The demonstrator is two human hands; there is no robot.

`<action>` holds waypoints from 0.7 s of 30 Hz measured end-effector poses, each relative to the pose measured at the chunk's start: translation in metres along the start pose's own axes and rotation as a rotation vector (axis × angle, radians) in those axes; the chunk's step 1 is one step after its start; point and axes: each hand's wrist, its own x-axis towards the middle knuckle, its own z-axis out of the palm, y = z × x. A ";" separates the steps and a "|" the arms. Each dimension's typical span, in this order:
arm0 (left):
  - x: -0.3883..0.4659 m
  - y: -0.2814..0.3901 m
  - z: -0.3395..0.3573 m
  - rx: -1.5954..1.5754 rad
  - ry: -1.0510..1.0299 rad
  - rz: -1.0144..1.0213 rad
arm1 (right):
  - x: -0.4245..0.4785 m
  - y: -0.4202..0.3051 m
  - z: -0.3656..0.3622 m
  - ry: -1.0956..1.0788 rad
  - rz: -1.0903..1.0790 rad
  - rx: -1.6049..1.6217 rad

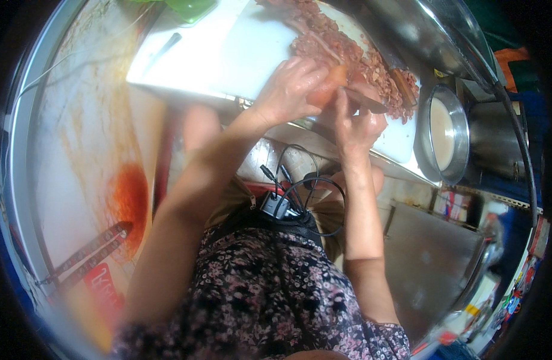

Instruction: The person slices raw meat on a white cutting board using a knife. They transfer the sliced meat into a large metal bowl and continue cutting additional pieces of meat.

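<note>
My left hand [296,87] grips a thick orange-pink piece of food [327,90] above the near edge of a white cutting board [253,40]. Close beside it, my right hand [359,121] holds a knife, its dark blade [370,105] pointing to the right. The knife's handle is hidden, and whether the blade touches the piece is unclear. Behind both hands, a long heap of chopped raw meat [330,38] spreads over the board. A wooden handle [403,87] of another blade lies against the heap's right side.
Right of the board stands a steel bowl [462,135] of whitish liquid, next to a metal pot [496,139]. A large steel vessel [433,36] is at top right. A green plastic container [192,10] sits at the top. Cables [298,189] hang at my waist.
</note>
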 end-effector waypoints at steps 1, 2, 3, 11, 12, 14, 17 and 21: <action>0.000 0.001 0.000 -0.001 0.003 -0.002 | 0.000 0.001 -0.001 0.021 0.011 -0.006; 0.000 0.001 0.000 -0.002 0.006 -0.005 | 0.001 0.003 -0.003 0.041 0.022 -0.013; 0.000 0.001 0.000 -0.004 -0.001 -0.010 | 0.003 0.011 -0.005 0.064 0.007 -0.030; 0.000 -0.001 0.000 -0.015 -0.027 -0.015 | -0.003 -0.003 -0.002 -0.059 0.245 0.175; 0.000 -0.001 0.001 -0.013 -0.018 -0.010 | -0.003 -0.002 0.002 -0.050 0.162 0.139; 0.000 -0.002 0.002 -0.009 0.000 0.000 | -0.001 -0.001 0.004 -0.034 0.101 0.097; -0.001 -0.002 0.004 -0.010 0.000 -0.005 | 0.002 0.001 0.004 0.015 -0.010 0.025; 0.001 0.003 -0.001 -0.043 -0.003 -0.021 | 0.002 0.008 -0.006 0.021 0.091 -0.033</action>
